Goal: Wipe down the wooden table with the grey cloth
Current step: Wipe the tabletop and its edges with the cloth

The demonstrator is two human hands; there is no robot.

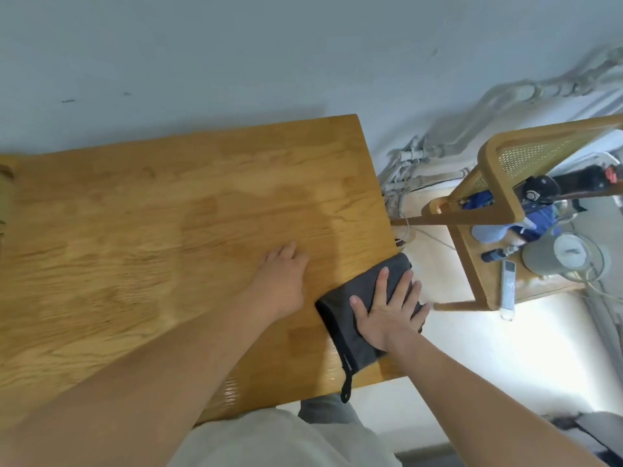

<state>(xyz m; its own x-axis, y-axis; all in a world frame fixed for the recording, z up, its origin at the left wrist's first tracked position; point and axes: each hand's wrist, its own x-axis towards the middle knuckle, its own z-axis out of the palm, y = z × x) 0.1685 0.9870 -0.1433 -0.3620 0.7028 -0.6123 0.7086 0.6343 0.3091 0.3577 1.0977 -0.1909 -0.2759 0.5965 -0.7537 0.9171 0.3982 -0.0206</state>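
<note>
One wooden table (141, 230), one grey cloth (364, 308) folded at its right edge, near corner. Two hands: right hand (387, 315) flat on cloth, fingers spread; left hand (283, 278) flat on bare wood beside it, holding nothing.

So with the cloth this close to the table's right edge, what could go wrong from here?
1. The grey cloth already overhangs the right edge of the wooden table under the flat right hand; another outward stroke could carry it off.
2. Its black hanging loop dangles past the near edge and may snag there.
3. The left hand rests on the surface, possibly leaving marks on a wiped area.
</note>
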